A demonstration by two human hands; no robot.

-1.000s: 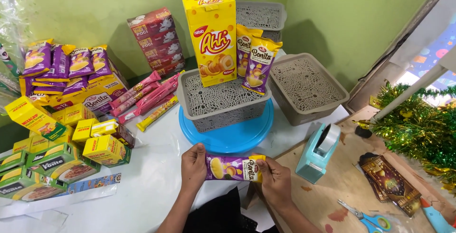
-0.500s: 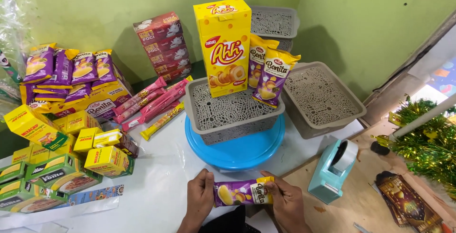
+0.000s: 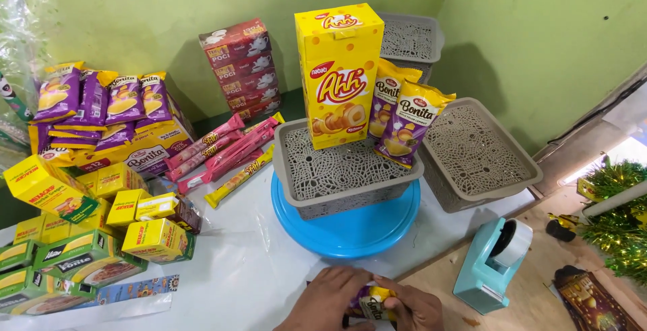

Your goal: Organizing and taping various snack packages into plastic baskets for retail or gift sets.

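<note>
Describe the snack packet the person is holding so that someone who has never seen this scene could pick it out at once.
Start at the round blue tray under the grey basket in the middle. Straight below it, at the bottom edge, the left hand and right hand meet over a small purple-and-yellow snack packet. Its look-alikes stand in the basket or lie stacked at far left; only this one is in hands.

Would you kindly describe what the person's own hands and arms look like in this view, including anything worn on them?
Both hands are bare: the left hand and the right hand show no gloves, and no rings, watch or sleeves are in view. Only the hands and wrists show at the bottom edge; the arms lie out of frame.
</note>
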